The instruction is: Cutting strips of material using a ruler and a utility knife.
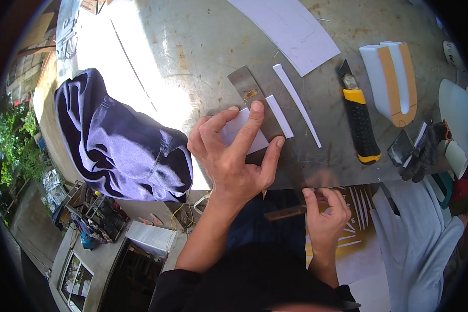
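Observation:
My left hand [234,145] presses spread fingertips on a white card piece [235,122] and a flat metal strip [241,80] at the centre of the metal table. Beside them lie a short white strip [279,115] and a long, thin one [298,106]. At the table's front edge, my right hand [325,218] grips a dark, flat metal tool [286,211], partly hidden by the fingers. A yellow-and-black utility knife [361,125] lies to the right.
A crumpled navy cloth [119,135] covers the table's left. A curved white sheet [288,28] lies at the back. Right are a U-shaped white-and-tan piece [387,80], a dark glove [426,148] and grey fabric [416,223]. Clutter [88,213] sits below, left.

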A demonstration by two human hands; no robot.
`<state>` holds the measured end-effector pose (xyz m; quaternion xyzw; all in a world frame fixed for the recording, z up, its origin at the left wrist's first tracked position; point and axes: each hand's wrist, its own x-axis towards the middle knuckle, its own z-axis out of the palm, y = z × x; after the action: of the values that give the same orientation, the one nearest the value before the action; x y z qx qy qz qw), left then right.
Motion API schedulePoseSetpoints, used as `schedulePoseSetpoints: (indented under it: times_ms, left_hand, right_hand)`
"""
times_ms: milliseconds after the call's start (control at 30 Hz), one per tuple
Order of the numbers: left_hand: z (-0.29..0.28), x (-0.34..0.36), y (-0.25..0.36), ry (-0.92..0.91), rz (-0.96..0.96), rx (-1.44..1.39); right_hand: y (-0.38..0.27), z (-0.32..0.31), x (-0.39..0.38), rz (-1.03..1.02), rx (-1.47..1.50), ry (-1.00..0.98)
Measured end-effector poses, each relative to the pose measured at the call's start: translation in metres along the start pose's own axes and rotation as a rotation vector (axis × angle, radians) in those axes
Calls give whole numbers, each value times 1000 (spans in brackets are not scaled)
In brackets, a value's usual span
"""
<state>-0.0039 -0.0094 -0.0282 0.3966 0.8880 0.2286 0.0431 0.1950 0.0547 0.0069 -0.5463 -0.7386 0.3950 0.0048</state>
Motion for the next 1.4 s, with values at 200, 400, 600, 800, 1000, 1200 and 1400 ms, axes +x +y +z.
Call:
schedulePoseSetpoints:
  times_ms: [200, 400, 600, 800, 1000, 1200, 1400]
  left_hand:
    - [0, -2, 1, 40, -21, -22]
    - [4, -4, -2, 56, -29, -89]
    - [6, -13, -7, 31, -38, -73]
    - [-8, -10, -4, -33, -15, -73]
    - [-19, -12, -13, -21, 198, -130]
    - [-22, -3, -37, -207, 399, -193]
    - [-30, 5, -33, -324, 426, -87]
  right_hand:
    - [-48, -31, 20, -548, -79, 50]
    - [-83, 3, 73, -855, -371, -139]
    - [-98, 11, 64, -847, -563, -128]
    - [-106, 14, 56, -804, -775, -150]
    - [-110, 15, 50, -735, -776, -139]
    - [-111, 15, 50, -715, -805, -149]
    - [-111, 10, 53, -670, -698, -192]
